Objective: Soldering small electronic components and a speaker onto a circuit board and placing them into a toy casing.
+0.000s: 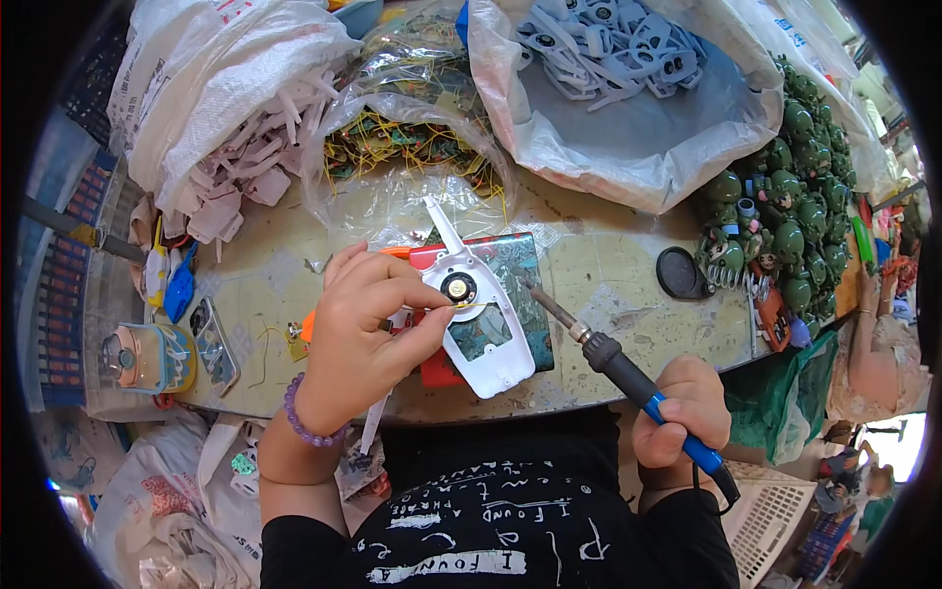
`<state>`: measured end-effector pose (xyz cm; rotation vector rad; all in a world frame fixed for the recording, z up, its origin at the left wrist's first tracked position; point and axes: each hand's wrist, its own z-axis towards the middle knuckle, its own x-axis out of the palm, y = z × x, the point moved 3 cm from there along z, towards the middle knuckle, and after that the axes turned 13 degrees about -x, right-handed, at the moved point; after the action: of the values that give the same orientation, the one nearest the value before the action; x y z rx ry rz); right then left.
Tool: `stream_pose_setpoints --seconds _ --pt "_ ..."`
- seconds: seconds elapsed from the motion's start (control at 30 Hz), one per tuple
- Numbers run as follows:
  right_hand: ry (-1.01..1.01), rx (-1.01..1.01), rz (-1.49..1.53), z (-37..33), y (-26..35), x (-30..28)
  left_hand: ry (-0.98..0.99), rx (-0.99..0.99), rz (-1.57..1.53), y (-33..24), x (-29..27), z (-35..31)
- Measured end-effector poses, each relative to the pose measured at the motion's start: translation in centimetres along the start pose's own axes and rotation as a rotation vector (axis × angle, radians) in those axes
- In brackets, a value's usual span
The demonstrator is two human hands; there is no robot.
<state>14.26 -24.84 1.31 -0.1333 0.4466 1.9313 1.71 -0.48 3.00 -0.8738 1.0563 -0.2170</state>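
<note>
Over the table's near middle, my left hand [368, 319] pinches a thin yellow wire [475, 304] between thumb and fingertips. The wire lies beside a round black speaker-like part [458, 288] set in a white plastic shell [496, 375]. This shell has a long thin arm pointing away from me and rests on a red and dark green flat block [525, 265]. A soldering iron [628, 373] with a black and blue handle is gripped in my right hand [687, 412]. Its tip points toward the shell from the right, apart from it.
At the back stand a bag of yellow-wired circuit boards [392, 147], a sack of white plastic parts [240, 177] and a sack of pale shells [628, 49]. Green figures [785, 216] and a black round lid [680, 273] lie right. A phone [214, 344] and cup [152, 358] are left.
</note>
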Motion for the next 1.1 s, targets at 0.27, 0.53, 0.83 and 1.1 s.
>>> stream_pose_setpoints --seconds 0.27,0.53,0.83,1.1 --pt "0.072 -0.057 0.101 0.8 0.5 0.7 -0.052 0.008 0.016 -0.3 0.8 -0.3" --pt "0.148 -0.135 0.238 1.2 0.1 1.5 -0.04 0.095 0.133 -0.5 1.2 -0.2" --pt "0.201 -0.158 0.242 1.5 -0.2 1.9 0.007 0.068 0.18 -0.7 1.1 -0.2" --pt "0.227 -0.159 0.257 2.7 -0.3 2.0 0.001 0.08 0.187 -0.7 1.1 -0.3"
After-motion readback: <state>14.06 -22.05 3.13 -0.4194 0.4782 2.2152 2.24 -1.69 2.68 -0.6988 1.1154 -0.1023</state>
